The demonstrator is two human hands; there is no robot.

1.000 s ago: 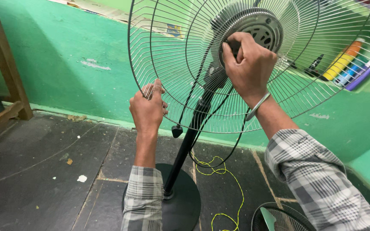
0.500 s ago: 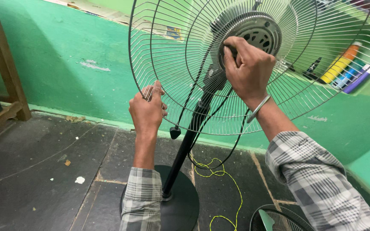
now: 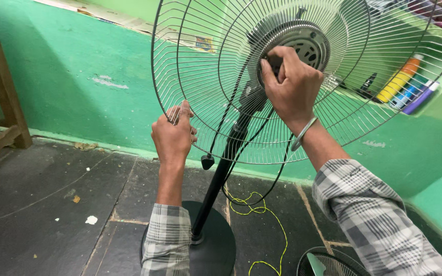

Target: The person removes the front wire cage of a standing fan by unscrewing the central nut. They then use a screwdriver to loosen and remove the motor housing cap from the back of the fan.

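Head view: the right hand point(image 3: 292, 82) sits at the centre of the wire fan guard point(image 3: 205, 61), fingers pinched on the hub fastener over the motor housing point(image 3: 310, 43) (fastener itself hidden), while the left hand point(image 3: 172, 138) grips the guard's lower-left wires.

A small repair workshop: green painted wall point(image 3: 67, 76), worn dark floor point(image 3: 52, 194), a stripped pedestal fan point(image 3: 282, 76).

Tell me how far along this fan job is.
Done: the rear wire guard sits on the motor hub. In hand: right hand works at the hub centre while left hand grips the guard. Left: no blade or front guard mounted.
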